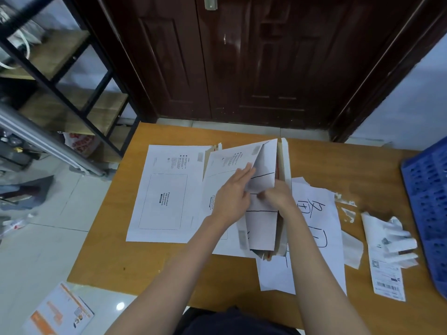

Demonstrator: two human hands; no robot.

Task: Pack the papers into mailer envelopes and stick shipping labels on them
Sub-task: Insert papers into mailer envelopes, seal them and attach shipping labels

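My left hand (233, 192) lies flat, spreading the mailer envelope (244, 160) open while my right hand (278, 194) pinches the paper (263, 213) inside it.

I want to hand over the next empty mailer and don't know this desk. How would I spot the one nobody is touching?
On the wooden table, look left of both hands. A white mailer envelope lies flat there with a printed waybill box in its middle. Unlike the mailer held open beside it, it has nothing in it or on it.
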